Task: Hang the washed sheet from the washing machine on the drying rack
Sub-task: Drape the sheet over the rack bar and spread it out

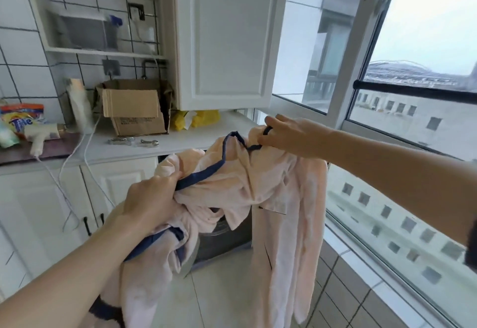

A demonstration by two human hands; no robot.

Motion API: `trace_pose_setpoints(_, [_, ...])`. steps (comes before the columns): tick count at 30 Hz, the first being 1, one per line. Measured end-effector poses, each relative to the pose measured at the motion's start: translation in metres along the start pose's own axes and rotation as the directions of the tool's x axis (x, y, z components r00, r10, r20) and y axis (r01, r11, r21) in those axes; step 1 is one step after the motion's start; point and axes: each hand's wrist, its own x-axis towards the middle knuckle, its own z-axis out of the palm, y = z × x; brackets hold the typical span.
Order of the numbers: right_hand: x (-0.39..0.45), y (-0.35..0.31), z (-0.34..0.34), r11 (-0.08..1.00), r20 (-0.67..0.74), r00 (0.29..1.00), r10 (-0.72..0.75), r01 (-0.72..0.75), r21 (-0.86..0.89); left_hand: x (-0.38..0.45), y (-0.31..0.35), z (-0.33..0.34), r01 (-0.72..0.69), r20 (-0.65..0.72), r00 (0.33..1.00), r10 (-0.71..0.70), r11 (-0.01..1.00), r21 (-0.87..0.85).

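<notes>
A pale pink sheet (278, 198) with a dark blue trim hangs bunched between my hands, its long folds dropping toward the floor. My left hand (151, 199) grips the blue edge low at centre left. My right hand (289, 135) pinches the same trim higher up, at centre right. Behind the cloth, the dark opening of the washing machine (222, 237) shows under the counter, partly hidden by the sheet. No drying rack is visible.
A white counter (180, 141) carries a cardboard box (134, 110), a detergent bag (22, 121), yellow bags and metal clips. A white wall cabinet (224, 35) hangs above. Windows (413, 121) with a tiled sill line the right side. Pale floor tiles lie below.
</notes>
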Motion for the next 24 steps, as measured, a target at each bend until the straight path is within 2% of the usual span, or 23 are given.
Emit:
trace_pose_setpoints(6, [0.009,0.054,0.016,0.998,0.080,0.996,-0.031,0.028,0.048,0.068,0.008,0.001,-0.057,-0.091,0.994,0.055,0.998,-0.019])
trace_pose_setpoints(8, [0.014,0.069,0.026,1.000,0.195,0.980,-0.029,0.030,-0.002,0.092,0.012,0.001,-0.101,-0.130,0.987,0.093,0.994,-0.051])
trace_pose_setpoints(11, [0.024,0.096,0.044,1.000,0.342,0.940,0.000,-0.007,0.020,0.125,0.022,-0.002,-0.133,-0.172,0.978,0.118,0.988,-0.075])
trace_pose_setpoints(13, [0.026,0.117,0.060,0.996,0.399,0.914,0.065,-0.086,0.033,0.148,0.029,-0.007,-0.121,-0.202,0.974,0.104,0.990,-0.072])
trace_pose_setpoints(16, [0.024,0.142,0.073,0.938,0.455,0.870,0.191,-0.299,0.177,0.179,0.040,-0.008,-0.093,-0.212,0.975,0.071,0.991,-0.097])
trace_pose_setpoints(24, [0.022,0.205,0.090,0.870,0.444,0.832,0.333,-0.453,0.197,0.236,0.073,-0.018,-0.156,-0.297,0.947,0.121,0.983,-0.097])
